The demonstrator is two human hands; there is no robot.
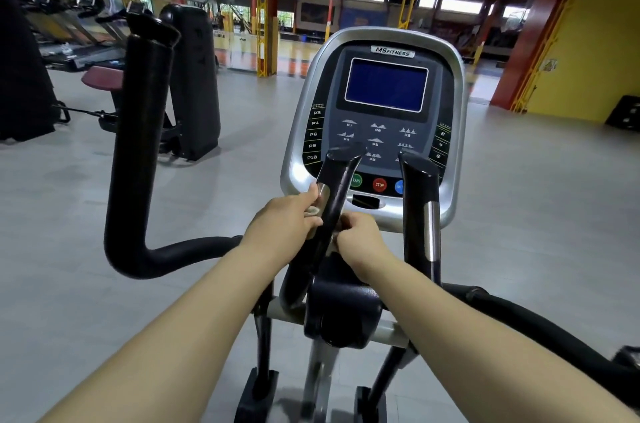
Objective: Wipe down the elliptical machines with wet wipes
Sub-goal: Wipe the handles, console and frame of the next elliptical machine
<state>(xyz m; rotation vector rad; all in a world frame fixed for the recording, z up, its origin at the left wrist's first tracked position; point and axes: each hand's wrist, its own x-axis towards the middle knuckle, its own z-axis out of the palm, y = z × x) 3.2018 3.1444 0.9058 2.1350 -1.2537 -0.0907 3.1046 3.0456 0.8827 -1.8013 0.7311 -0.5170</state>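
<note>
The elliptical's silver console [377,125] with a blue screen faces me at centre. Two short black inner handles rise below it: the left inner handle [337,180] and the right inner handle [420,201] with a chrome sensor strip. My left hand [285,228] grips the left inner handle from its left side, with a pale wet wipe [313,211] showing between fingers and bar. My right hand [362,239] pinches the same bar from the right, and a bit of wipe shows under its fingers. A long black moving arm [138,145] curves up at left.
Grey floor surrounds the machine. Black weight machines [194,83] stand at left, with treadmills [69,52] behind them. The right moving arm [540,322] sweeps to the lower right. A yellow wall [588,42] is at far right. The elliptical's frame and feet [318,388] are below my arms.
</note>
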